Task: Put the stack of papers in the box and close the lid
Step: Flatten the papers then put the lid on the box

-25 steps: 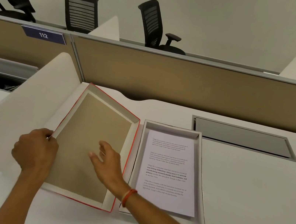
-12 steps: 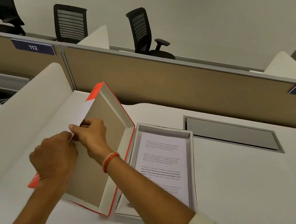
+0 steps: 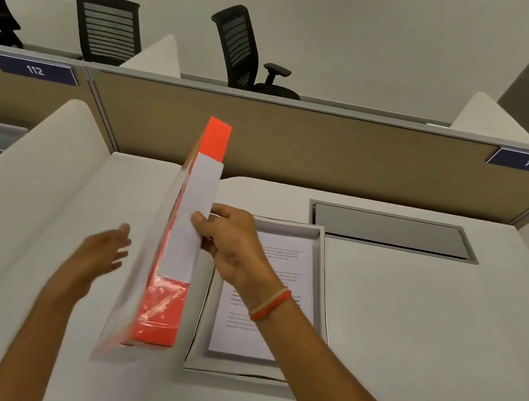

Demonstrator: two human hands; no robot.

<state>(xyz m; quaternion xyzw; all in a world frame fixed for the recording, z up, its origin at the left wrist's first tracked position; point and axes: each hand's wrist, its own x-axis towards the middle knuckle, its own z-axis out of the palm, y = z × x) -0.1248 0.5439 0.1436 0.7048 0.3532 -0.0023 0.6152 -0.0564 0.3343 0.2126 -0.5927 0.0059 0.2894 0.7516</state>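
So we've got the lid (image 3: 178,256) up on its edge, standing nearly vertical just left of the box (image 3: 321,278), orange side wall facing us with a white strip across the middle of it. Our right hand (image 3: 235,247) has it pinched around mid-height, thumb on the near face and fingers wrapped behind. Our left hand (image 3: 106,251) is off to the left of the lid, fingers spread loose and not gripping anything, a bit blurry so we can't say if the fingertips touch the lid's back.

The stack of papers (image 3: 270,305) is already lying flat inside the box, printed text facing up, partly covered by our right wrist. The box sits open on the white desk (image 3: 409,327), near the grey cable hatch (image 3: 390,230).
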